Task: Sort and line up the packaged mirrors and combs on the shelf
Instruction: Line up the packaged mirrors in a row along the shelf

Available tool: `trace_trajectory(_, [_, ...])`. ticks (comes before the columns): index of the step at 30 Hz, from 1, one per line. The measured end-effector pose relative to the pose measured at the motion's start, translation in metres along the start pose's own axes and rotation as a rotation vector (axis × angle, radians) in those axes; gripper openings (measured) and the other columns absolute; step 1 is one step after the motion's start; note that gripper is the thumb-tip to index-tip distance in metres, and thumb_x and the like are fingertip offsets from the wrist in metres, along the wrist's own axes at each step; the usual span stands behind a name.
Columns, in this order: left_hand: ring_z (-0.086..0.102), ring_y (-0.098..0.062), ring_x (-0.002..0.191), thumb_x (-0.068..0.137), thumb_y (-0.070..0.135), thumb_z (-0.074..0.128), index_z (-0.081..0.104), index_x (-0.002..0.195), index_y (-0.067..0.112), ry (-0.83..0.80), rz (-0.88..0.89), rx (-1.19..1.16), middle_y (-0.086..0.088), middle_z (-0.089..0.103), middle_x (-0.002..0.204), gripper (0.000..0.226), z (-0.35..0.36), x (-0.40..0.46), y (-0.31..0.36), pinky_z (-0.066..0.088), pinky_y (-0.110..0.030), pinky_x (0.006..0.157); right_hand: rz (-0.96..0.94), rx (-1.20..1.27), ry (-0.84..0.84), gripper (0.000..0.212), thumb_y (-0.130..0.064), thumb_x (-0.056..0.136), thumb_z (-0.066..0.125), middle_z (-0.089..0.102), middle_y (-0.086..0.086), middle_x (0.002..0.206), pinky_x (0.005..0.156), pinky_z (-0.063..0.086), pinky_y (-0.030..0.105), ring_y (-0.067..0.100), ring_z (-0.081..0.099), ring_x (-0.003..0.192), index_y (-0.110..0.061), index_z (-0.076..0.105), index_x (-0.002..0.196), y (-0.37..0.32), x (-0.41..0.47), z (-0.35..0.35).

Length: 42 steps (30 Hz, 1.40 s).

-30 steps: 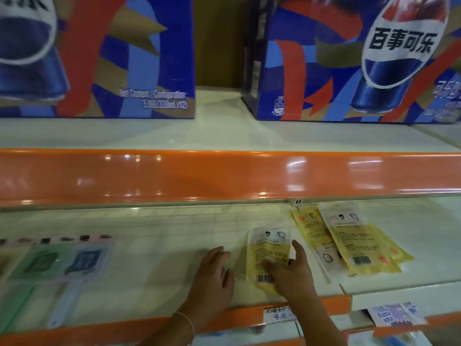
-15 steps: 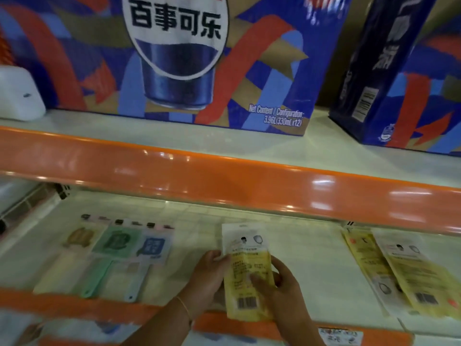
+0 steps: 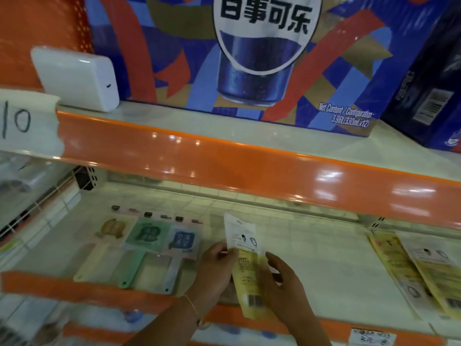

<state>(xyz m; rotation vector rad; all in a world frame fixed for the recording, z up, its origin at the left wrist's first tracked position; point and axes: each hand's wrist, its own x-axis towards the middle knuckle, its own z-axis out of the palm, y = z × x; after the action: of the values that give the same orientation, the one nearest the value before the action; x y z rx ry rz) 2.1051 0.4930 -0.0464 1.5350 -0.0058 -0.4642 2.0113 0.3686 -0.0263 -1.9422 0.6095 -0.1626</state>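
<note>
Both hands hold a yellow-and-white comb packet (image 3: 245, 258) over the middle of the lower shelf (image 3: 324, 265). My left hand (image 3: 217, 268) pinches its left edge near the top. My right hand (image 3: 283, 288) grips its lower right side by the barcode. Left of them, three packaged hand mirrors lie side by side with handles toward me: a cream one (image 3: 104, 242), a green one (image 3: 144, 242) and a blue one (image 3: 182, 245). Two more yellow packets (image 3: 424, 270) lie overlapped at the right edge.
The orange lip of the upper shelf (image 3: 224, 156) overhangs the work area. On it stand a blue cola carton (image 3: 249, 58), a dark carton (image 3: 429, 78) at right and a white box (image 3: 77, 78) at left. An orange front rail (image 3: 74, 288) with a price tag (image 3: 371, 337) edges the lower shelf.
The view swung left. The packet lay flat on the shelf under my right hand; now both hands hold it, and it has come left toward the mirrors.
</note>
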Motion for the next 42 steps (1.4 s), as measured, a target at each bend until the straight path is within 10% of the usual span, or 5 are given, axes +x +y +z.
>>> trace_trajectory(3, [0.070,-0.016,0.076,0.091,0.022,0.062,0.069,0.093,0.021,-0.046,0.074,0.015,-0.001,0.073,0.086,0.007,0.003,-0.005,0.004,0.059,-0.032,0.065,0.009,0.199,-0.115,0.017,-0.033,0.098,0.048,0.067,-0.020,0.098,0.063,0.052,0.012,-0.007,0.067,0.081,-0.046,0.053,0.107,-0.012,-0.004,0.009])
trace_trajectory(11, [0.058,0.002,0.105,0.099,0.038,0.046,0.058,0.116,0.037,-0.352,0.217,0.297,0.015,0.061,0.118,0.021,0.006,-0.006,0.011,0.052,-0.024,0.089,0.384,1.106,-0.212,0.048,-0.035,0.095,0.044,0.071,0.024,0.096,0.098,0.047,0.048,0.037,0.065,0.093,0.004,0.068,0.108,-0.017,0.010,0.006])
trace_trajectory(19, [0.057,0.003,0.099,0.092,0.027,0.058,0.061,0.112,0.030,-0.112,0.190,0.393,0.012,0.063,0.112,0.020,-0.017,-0.004,0.002,0.044,-0.006,0.080,0.379,0.998,-0.256,0.043,-0.010,0.080,0.053,0.066,0.031,0.107,0.066,0.059,0.048,0.044,0.069,0.085,0.004,0.058,0.121,-0.005,0.011,-0.015])
trace_trajectory(26, [0.066,-0.026,0.098,0.057,0.045,0.083,0.067,0.098,0.012,-0.227,-0.371,0.011,-0.007,0.070,0.103,0.054,-0.017,-0.006,0.005,0.055,-0.046,0.087,0.374,1.111,-0.361,0.044,0.011,0.080,0.053,0.055,0.043,0.117,0.077,0.053,0.059,0.054,0.062,0.094,0.007,0.057,0.123,-0.007,0.006,-0.007])
trace_trajectory(42, [0.067,0.000,0.088,0.070,0.032,0.076,0.064,0.106,0.029,-0.428,-0.103,0.413,0.011,0.073,0.097,0.038,-0.026,-0.014,0.007,0.055,-0.020,0.079,0.403,0.911,-0.082,0.059,-0.018,0.073,0.081,0.057,0.042,0.114,0.092,0.042,0.069,0.058,0.057,0.104,0.013,0.057,0.117,0.016,0.033,0.006])
